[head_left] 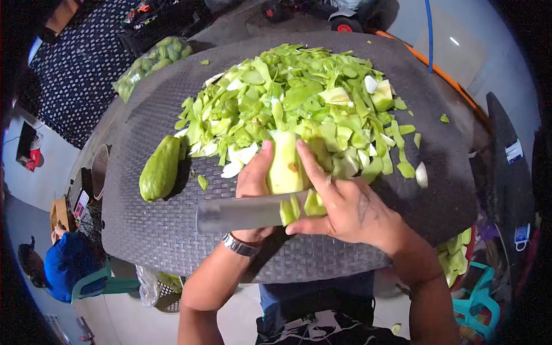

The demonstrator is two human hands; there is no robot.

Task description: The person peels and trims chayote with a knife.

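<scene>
Pointing toward the table's far edge, the peeled squash lay between the gripping left hand and the right hand, closed round the knife.

Two hands, left hand and right hand, one knife, one peeled vegetable at centre. One unpeeled vegetable, 9 o'clock. Peelings at 12, too heaped to count.

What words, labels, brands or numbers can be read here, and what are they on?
None can be read.
Wide grey metal blade: no lettering visible.
Small white device with dark keys: too small.
Small white rectangular label at right: too blurred.
Black clothing with pale lines: no readable words.
</scene>
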